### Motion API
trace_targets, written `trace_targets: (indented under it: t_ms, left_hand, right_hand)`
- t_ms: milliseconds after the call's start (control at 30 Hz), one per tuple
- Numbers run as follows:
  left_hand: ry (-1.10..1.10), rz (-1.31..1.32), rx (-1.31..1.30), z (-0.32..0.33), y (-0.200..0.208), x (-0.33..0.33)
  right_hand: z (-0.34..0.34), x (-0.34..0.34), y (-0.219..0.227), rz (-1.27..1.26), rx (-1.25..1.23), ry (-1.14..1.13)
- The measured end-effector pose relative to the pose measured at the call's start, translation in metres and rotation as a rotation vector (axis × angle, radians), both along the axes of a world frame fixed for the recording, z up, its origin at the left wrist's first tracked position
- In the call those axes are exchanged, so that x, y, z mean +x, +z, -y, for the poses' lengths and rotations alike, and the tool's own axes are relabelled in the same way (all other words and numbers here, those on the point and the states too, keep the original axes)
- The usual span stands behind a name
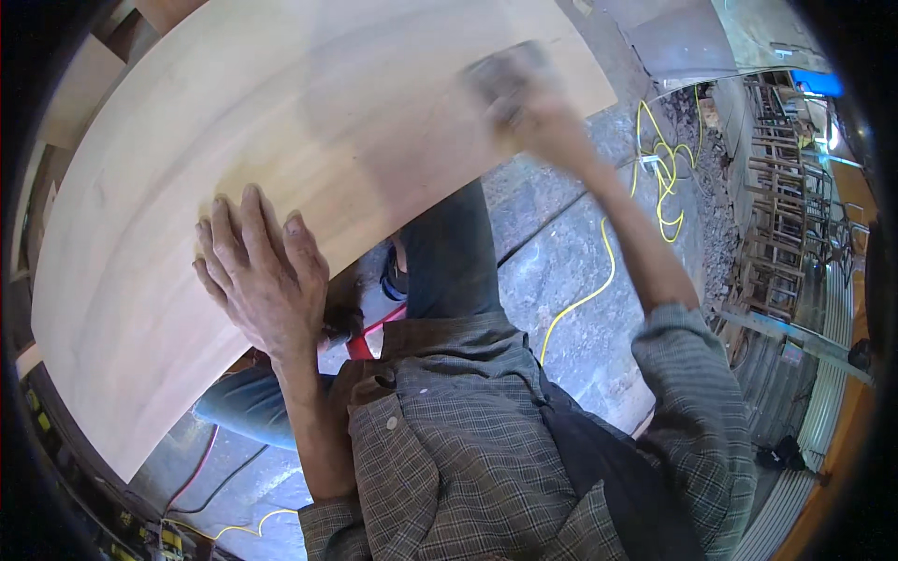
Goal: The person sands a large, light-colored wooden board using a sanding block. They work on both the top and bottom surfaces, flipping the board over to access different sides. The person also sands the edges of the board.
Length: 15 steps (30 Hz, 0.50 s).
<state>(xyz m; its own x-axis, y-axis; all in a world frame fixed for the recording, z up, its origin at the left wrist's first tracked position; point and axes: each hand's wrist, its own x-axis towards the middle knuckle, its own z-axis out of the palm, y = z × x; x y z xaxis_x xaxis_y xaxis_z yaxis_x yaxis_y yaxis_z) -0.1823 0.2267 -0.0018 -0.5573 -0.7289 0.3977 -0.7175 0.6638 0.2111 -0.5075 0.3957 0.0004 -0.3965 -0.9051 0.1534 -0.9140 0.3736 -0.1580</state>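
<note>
A large pale wooden panel (168, 201) spreads across the upper left, its near edge close to my body. My left hand (267, 271) lies flat on it near that edge, palm down, fingers spread and holding nothing. Farther off, toward the panel's right end, my right hand (547, 131) is smeared by motion. It grips a grey, flat sanding block (508, 77) against the wood. The block is blurred too, so its details cannot be made out. A shadow falls over the panel around the right hand.
A yellow cord (613, 262) loops over the grey concrete floor (571, 280) on the right. Stacked wooden frames (776, 196) stand beyond it, near rubble (720, 215). A red hose (201, 463) and a dark cable run along the floor at lower left. My legs are beside the panel's near edge.
</note>
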Motion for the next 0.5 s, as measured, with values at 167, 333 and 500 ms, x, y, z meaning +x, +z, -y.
trace_targets:
  t_ms: [167,333,500]
  left_hand:
    - [-0.011,0.067,0.029,0.000,0.002,0.006]
    - [0.019,0.036,0.004,-0.003,0.006,-0.003]
    - [0.001,0.056,0.012,0.002,0.003,0.008]
  right_hand:
    - [0.000,-0.020,0.004,0.073,0.091,-0.116]
    - [0.026,0.037,0.007,-0.265,-0.113,0.124]
    - [0.017,-0.003,-0.012,-0.131,0.126,-0.104]
